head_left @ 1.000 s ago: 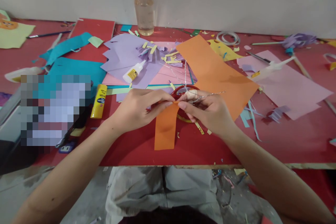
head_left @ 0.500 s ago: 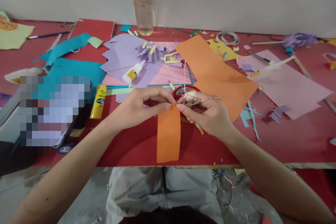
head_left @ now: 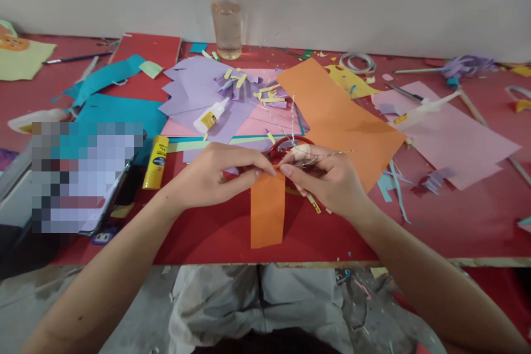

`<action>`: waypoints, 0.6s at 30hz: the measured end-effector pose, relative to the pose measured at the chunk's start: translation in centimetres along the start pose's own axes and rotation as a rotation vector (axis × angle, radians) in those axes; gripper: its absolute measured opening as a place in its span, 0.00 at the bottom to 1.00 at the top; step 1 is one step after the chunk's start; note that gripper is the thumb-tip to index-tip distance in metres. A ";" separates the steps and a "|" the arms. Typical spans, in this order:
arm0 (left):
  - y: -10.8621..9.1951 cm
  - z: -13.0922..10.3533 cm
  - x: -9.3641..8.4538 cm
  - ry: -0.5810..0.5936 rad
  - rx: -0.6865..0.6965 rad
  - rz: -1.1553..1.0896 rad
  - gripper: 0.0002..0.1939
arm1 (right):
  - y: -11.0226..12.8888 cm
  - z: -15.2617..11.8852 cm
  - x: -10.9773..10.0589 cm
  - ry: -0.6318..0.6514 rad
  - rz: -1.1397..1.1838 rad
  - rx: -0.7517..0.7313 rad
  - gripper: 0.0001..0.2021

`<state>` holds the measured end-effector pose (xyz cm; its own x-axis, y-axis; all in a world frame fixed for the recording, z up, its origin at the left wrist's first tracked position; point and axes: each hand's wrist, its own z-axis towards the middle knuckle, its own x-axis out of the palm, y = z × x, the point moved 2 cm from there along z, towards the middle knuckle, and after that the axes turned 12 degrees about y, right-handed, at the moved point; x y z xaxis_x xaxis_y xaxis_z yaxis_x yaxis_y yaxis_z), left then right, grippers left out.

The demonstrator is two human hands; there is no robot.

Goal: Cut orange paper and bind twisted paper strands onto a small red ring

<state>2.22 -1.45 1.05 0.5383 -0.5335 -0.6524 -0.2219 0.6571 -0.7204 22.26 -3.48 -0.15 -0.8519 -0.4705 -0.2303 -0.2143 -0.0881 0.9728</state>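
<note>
An orange paper strip (head_left: pixel 267 215) hangs down over the red table, its gathered top edge between my fingertips. My left hand (head_left: pixel 224 171) pinches that edge from the left. From the right, my right hand (head_left: pixel 327 177) grips the same edge between thumb and index finger; white tape wraps one of its fingers. Thin twisted silvery strings (head_left: pixel 293 116) stick out up and to the right from my right hand. Behind my hands, red-handled scissors (head_left: pixel 292 141) lie partly hidden.
Around lie a yellow glue stick (head_left: pixel 156 163), a small glue bottle (head_left: pixel 211 116), a large orange sheet (head_left: pixel 340 116), purple paper (head_left: pixel 186 86), pink sheets (head_left: pixel 452 133) and a phone (head_left: pixel 91 177). A glass of pale liquid (head_left: pixel 228 30) stands by the wall.
The strip's lower end has risen slightly. My left thumb has slid down and left from the top edge, while my left index finger has moved onto it.
</note>
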 end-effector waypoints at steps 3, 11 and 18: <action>-0.2 -0.1 -0.2 0.028 0.087 0.032 0.12 | 0.0 -0.1 0.0 0.022 0.022 0.012 0.05; 0.7 -0.3 0.2 0.010 0.180 0.253 0.14 | -0.2 0.1 -0.4 0.036 0.029 -0.009 0.06; 1.1 -0.1 0.8 -0.110 0.250 0.309 0.07 | -0.6 0.2 -0.3 0.038 0.086 -0.036 0.07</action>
<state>2.33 -1.19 -0.23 0.5638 -0.2395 -0.7904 -0.1899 0.8938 -0.4063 22.58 -3.15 -0.62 -0.8472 -0.5109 -0.1458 -0.1237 -0.0772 0.9893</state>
